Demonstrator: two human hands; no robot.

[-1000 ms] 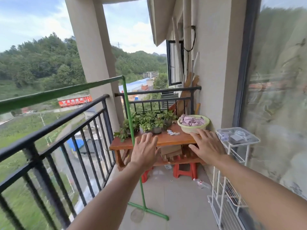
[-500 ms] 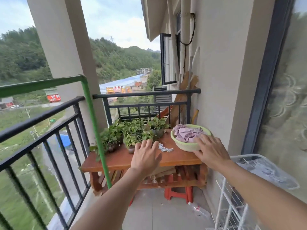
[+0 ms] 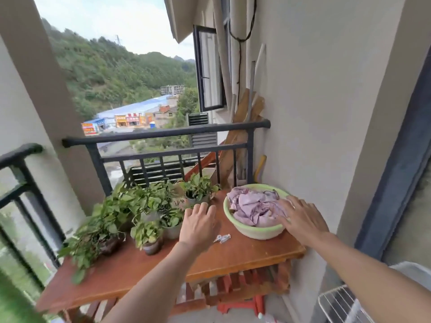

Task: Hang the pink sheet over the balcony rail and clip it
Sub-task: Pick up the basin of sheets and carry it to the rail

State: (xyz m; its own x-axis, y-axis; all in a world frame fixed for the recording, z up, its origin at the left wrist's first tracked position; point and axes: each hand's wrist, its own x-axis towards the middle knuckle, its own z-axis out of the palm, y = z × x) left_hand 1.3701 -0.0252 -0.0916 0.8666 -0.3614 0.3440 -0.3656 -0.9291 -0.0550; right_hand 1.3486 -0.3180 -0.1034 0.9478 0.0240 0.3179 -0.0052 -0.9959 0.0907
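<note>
Pink sheet (image 3: 254,207); light-green basin (image 3: 258,233); black rail (image 3: 163,134).

Single head-worn view, looking forward and down, close over wooden table (image 3: 245,255) — balcony rail (image 3: 163,134) beyond

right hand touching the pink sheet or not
Cannot tell. In the head view the right hand overlaps the pink sheet in the green basin, but blur hides any contact.

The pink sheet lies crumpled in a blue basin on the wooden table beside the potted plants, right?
No, the basin is pale green, not blue; the head view shows it. The pink sheet does lie crumpled in it, on the wooden table beside the potted plants.
</note>
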